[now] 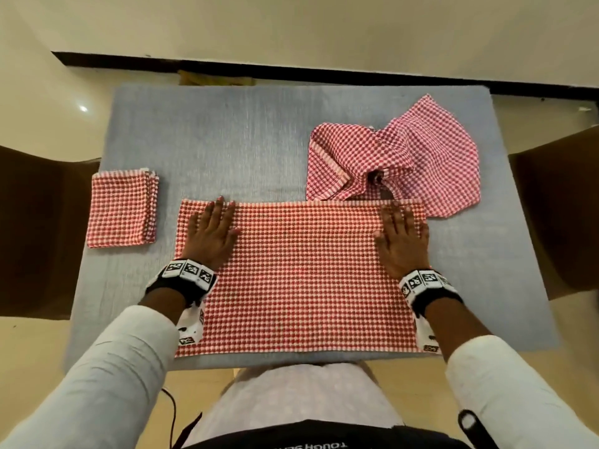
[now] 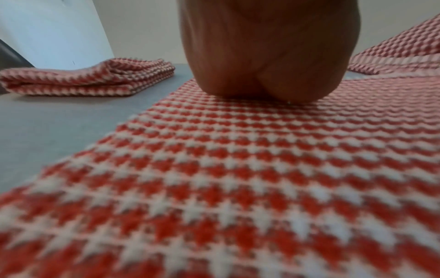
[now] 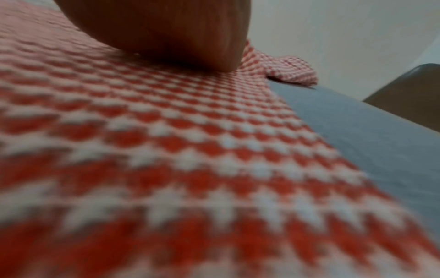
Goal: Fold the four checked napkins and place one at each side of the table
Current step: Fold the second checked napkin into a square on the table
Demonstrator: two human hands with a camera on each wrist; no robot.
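A red-and-white checked napkin (image 1: 301, 277) lies flat as a wide rectangle on the grey table (image 1: 246, 140), near the front edge. My left hand (image 1: 212, 231) presses flat on its far left part, fingers straight. My right hand (image 1: 402, 236) presses flat on its far right part. A folded checked napkin (image 1: 122, 209) sits by the table's left edge; in the left wrist view the folded napkin (image 2: 90, 77) shows stacked layers. A crumpled pile of checked napkins (image 1: 395, 157) lies at the back right. Both wrist views show the heel of a hand resting on the flat napkin (image 2: 238, 169) (image 3: 166, 150).
Dark brown chairs stand at the table's left (image 1: 35, 234) and right (image 1: 564, 212) sides. The crumpled pile touches the flat napkin's far right corner. Bare grey tabletop lies at the back left. A black skirting strip (image 1: 291, 68) runs along the wall behind.
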